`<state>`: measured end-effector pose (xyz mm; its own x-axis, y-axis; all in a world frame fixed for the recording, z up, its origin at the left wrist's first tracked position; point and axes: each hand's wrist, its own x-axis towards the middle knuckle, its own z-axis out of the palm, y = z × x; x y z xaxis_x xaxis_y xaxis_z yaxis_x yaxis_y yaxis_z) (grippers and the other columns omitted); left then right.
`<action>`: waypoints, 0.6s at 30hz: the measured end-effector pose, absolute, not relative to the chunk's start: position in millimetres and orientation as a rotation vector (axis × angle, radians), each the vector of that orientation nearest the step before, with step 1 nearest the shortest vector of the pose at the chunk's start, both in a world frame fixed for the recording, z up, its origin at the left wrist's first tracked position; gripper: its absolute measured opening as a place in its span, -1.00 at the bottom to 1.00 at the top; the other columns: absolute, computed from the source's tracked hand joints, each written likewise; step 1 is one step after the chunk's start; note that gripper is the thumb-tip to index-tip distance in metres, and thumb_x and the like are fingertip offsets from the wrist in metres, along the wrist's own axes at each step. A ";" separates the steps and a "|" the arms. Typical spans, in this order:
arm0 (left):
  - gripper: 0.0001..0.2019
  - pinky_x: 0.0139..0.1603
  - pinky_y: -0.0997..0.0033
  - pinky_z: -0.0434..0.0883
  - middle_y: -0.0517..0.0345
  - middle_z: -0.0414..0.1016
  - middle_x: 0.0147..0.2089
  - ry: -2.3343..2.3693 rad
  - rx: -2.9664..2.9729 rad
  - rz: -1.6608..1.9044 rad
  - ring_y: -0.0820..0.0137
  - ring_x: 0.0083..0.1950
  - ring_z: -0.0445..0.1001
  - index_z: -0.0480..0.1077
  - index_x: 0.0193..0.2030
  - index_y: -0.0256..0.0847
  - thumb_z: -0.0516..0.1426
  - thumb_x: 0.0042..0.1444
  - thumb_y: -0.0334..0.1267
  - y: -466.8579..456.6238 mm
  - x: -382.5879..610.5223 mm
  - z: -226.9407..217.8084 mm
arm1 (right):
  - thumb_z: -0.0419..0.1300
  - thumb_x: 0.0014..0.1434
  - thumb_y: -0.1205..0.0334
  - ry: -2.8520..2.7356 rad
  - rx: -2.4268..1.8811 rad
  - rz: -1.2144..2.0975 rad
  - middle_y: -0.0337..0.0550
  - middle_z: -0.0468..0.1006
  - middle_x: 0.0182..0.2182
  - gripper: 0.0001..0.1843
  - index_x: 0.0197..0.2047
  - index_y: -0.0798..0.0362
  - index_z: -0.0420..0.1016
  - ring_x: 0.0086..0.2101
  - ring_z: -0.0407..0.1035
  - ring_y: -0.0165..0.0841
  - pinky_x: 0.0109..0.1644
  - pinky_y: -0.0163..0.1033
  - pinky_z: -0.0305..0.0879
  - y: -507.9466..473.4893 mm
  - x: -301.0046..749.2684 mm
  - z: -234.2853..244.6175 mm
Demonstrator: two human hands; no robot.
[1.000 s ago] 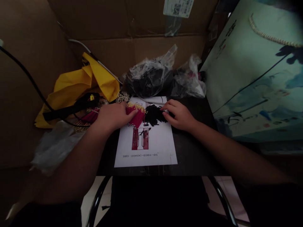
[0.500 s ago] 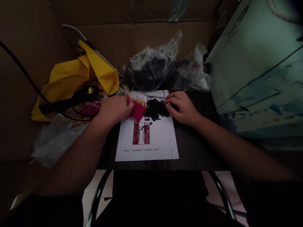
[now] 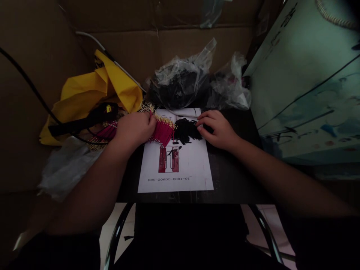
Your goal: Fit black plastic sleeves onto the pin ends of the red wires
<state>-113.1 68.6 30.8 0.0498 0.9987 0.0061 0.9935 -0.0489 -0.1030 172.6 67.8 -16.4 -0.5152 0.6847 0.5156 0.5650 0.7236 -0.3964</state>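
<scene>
There are two hands (image 3: 215, 129), one paper (image 3: 194, 172), three clear plastic bags (image 3: 182, 84), many red wires (image 3: 165, 131) and many black pieces (image 3: 185, 130).

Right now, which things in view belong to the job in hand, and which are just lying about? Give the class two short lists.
Seem to belong:
red wires, at the left grip
black pieces, at the right grip
printed sheet, under the black pieces

Seem to be lying about:
yellow cloth
crumpled clear plastic, on the left
painted bag, on the right

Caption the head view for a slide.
Left hand at the red wires, right hand beside black pieces on a printed sheet.
</scene>
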 end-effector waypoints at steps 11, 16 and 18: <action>-0.37 -0.24 0.07 0.43 -0.19 0.57 -0.19 -2.084 -2.235 0.057 -0.04 -0.14 0.53 0.49 -0.11 -0.24 -0.24 0.25 0.16 65.7 -112.6 32.6 | 0.15 0.25 0.13 -2.404 -0.964 0.184 -0.06 0.49 -0.17 -0.74 -0.06 0.02 0.54 -0.15 0.34 -0.21 -0.01 -0.04 0.31 69.8 172.0 -20.6; -0.26 -0.26 0.03 0.44 -0.20 0.56 -0.16 -2.068 -2.245 0.097 -0.09 -0.17 0.53 0.45 -0.08 -0.28 -0.23 0.16 0.33 65.1 -109.8 30.2 | 0.11 0.28 0.14 -2.392 -0.983 0.185 -0.05 0.50 -0.19 -0.72 -0.04 0.05 0.53 -0.18 0.34 -0.22 -0.03 -0.06 0.29 67.8 170.0 -17.4; -0.25 -0.24 0.03 0.44 -0.21 0.55 -0.16 -2.069 -2.231 0.109 -0.09 -0.16 0.53 0.43 -0.06 -0.30 -0.23 0.16 0.34 64.1 -107.5 29.7 | 0.10 0.28 0.16 -2.390 -0.974 0.192 -0.05 0.50 -0.19 -0.72 -0.04 0.06 0.53 -0.18 0.34 -0.23 -0.03 -0.06 0.29 67.4 169.7 -16.6</action>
<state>-107.5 64.1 29.7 0.0760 0.9970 0.0132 0.9901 -0.0739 -0.1195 169.7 67.4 -16.6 -0.5882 0.6823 0.4342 0.6043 0.7276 -0.3247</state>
